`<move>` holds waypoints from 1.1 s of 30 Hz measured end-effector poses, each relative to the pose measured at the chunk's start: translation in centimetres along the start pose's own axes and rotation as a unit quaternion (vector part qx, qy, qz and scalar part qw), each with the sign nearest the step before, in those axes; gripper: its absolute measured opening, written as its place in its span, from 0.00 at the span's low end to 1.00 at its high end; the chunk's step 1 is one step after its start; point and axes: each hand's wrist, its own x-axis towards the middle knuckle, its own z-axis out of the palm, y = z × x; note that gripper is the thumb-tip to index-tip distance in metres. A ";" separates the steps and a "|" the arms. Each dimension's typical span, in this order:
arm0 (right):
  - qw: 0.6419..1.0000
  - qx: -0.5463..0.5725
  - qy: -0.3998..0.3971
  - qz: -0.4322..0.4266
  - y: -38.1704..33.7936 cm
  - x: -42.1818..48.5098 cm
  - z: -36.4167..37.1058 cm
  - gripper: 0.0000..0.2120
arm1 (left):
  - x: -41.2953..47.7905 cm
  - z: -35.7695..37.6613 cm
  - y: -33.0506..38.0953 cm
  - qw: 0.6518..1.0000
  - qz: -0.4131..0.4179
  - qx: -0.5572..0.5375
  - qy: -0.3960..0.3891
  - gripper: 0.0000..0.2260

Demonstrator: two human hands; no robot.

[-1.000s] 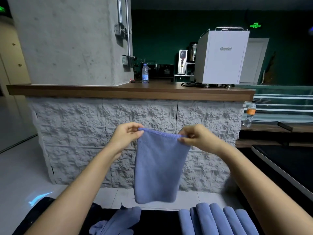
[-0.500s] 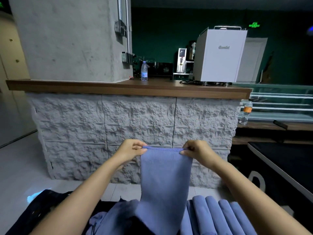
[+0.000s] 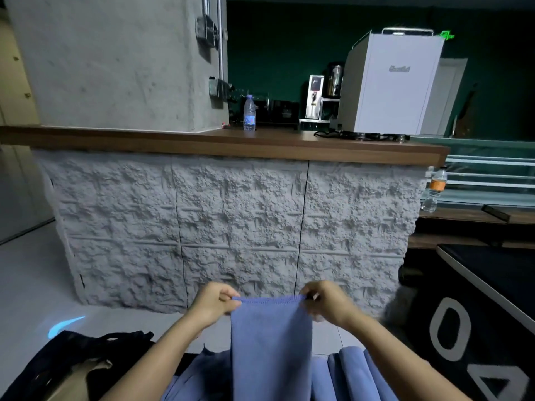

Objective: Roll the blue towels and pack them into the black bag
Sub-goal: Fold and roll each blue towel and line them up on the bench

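Towel point(image 3: 270, 348) (soft blue, stitched hem) hangs flat, its top corners pinched by left hand point(image 3: 215, 306) and right hand point(image 3: 328, 306). Rolled towels point(image 3: 347, 377) lie below it.

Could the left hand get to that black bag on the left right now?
Probably yes: the black bag lies below and left of the left hand, with nothing between. But its fingers pinch a top corner of the blue towel, so it must let go first.

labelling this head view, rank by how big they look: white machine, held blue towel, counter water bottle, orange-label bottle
1. white machine and held blue towel: about alike; the towel is nearer and cut off, so unranked
2. orange-label bottle
3. counter water bottle
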 end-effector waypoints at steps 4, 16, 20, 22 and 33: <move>0.992 0.028 0.124 -0.021 0.9 2.3 1.1 0.09 | 2.8 0.0 -0.5 0.993 0.077 0.000 0.084 0.09; 0.954 -0.214 -0.209 0.034 13.6 -3.5 19.9 0.07 | -1.7 11.5 -20.7 0.964 0.038 0.232 -0.125 0.06; 0.943 -0.250 -0.217 0.025 15.0 -3.8 23.2 0.07 | -1.9 13.3 -22.7 0.944 0.010 0.285 -0.166 0.03; 0.937 -0.244 -0.241 0.066 15.4 -3.6 23.7 0.07 | -1.5 13.6 -23.6 0.947 -0.021 0.274 -0.169 0.04; 0.939 0.064 -0.175 0.289 16.3 -3.7 24.8 0.04 | -1.8 15.3 -25.5 0.942 -0.212 0.205 -0.157 0.02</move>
